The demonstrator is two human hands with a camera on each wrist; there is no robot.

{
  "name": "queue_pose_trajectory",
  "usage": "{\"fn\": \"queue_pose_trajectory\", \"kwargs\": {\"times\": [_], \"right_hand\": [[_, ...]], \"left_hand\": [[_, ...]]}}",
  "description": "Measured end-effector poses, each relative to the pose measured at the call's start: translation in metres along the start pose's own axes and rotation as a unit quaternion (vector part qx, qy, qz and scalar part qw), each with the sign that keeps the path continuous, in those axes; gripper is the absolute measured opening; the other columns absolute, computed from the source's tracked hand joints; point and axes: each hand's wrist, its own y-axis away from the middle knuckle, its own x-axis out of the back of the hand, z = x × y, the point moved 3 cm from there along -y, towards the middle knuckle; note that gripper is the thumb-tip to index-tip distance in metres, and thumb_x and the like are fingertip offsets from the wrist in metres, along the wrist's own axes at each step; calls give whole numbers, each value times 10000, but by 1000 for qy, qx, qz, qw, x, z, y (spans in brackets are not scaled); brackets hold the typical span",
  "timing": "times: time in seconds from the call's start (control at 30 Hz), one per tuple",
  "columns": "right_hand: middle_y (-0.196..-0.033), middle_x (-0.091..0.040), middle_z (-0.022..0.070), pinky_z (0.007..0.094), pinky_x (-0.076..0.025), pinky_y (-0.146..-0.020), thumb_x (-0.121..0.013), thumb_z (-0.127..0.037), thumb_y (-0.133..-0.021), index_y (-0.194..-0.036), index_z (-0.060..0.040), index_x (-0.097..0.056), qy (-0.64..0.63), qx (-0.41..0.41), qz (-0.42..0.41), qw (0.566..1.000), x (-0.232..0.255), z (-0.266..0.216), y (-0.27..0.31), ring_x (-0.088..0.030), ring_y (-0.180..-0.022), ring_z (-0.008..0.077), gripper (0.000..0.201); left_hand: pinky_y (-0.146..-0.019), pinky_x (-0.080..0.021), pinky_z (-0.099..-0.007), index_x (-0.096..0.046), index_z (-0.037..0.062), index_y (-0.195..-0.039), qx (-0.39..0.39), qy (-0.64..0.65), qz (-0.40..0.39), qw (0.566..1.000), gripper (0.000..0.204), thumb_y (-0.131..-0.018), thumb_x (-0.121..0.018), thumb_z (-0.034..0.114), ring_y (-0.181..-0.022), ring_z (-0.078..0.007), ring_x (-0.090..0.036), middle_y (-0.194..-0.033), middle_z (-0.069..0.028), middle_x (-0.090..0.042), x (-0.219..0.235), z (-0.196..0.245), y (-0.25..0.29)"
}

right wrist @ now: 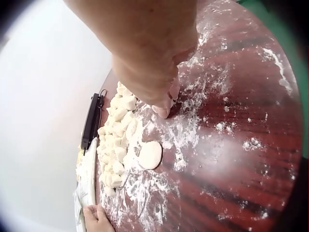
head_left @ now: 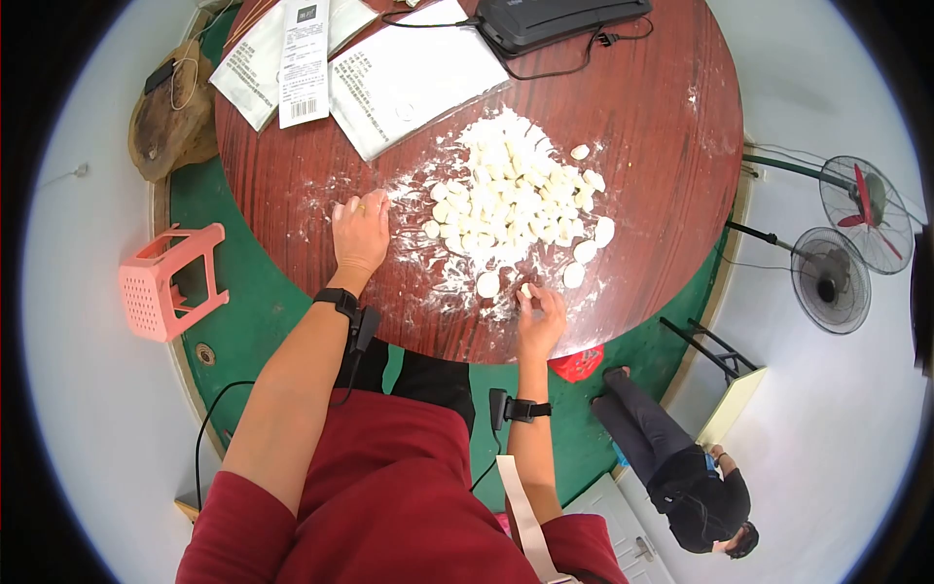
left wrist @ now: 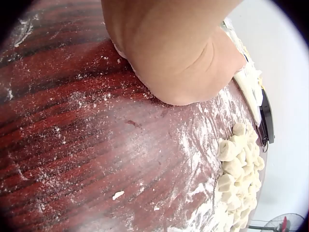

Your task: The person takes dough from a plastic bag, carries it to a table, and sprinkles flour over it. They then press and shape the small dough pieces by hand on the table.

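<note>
My right hand (head_left: 541, 323) is low over the floured near side of the table, thumb and fingers around a small piece of dough (head_left: 526, 290). In the right wrist view the hand itself hides that piece. A flattened dough round (right wrist: 150, 155) lies on the flour beside this hand. Beyond it spreads a heap of small pale dough pieces (head_left: 511, 190), dusted with flour, and a few flattened rounds (head_left: 585, 251) lie at the heap's right edge. To the left of the heap, my left hand (head_left: 362, 234) rests on the tabletop; its fingers are mostly hidden in the left wrist view.
White plastic bags (head_left: 404, 83) and a labelled packet (head_left: 305, 68) lie at the back of the round table (head_left: 662, 117), beside a black appliance (head_left: 555, 19) with its cord. A pink stool (head_left: 175, 282) stands left; fans (head_left: 830, 280) and another person (head_left: 696, 492) are right.
</note>
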Motion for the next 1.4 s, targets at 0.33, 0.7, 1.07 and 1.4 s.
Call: {"fn": "queue_pose_trajectory", "kwargs": {"times": [0.33,0.7,1.07,1.4], "right_hand": [[-1243,-534,211,502,-390,-985,-551,-245,-976,-1266,-70,-596,110,-50,176,977,14,-25,-26,-487,-1181,359,342],[-1512,-258,232,624,-161,-1067,-371,-369,-994,-1521,-162,-314,201,-154,147,956,-33,-7,-52,-228,-1408,366,570],[-1566,-154,260,627,-86,-1120,-407,-375,-990,-1565,-187,-227,275,-137,87,947,-35,-11,-59,-93,-1473,388,630],[-1574,-147,277,630,-58,-1131,-393,-444,-986,-1567,-191,-217,276,-111,56,953,-37,-15,-64,-94,-1474,398,658]], "left_hand": [[-795,-406,-435,-570,121,-1070,-3,19,14,1000,152,-958,-561,224,-860,-267,-590,-928,-55,-659,1,0,-1],[-793,-411,-435,-578,117,-1074,-5,1,10,1000,161,-967,-550,234,-877,-266,-597,-958,-57,-667,0,1,0],[-774,-406,-423,-595,116,-1062,0,-5,13,1000,157,-948,-574,221,-842,-259,-589,-911,-44,-663,-2,0,0],[-764,-408,-421,-619,107,-1032,-14,-4,27,1000,137,-941,-575,199,-835,-260,-588,-923,-41,-663,-2,3,-1]]}}
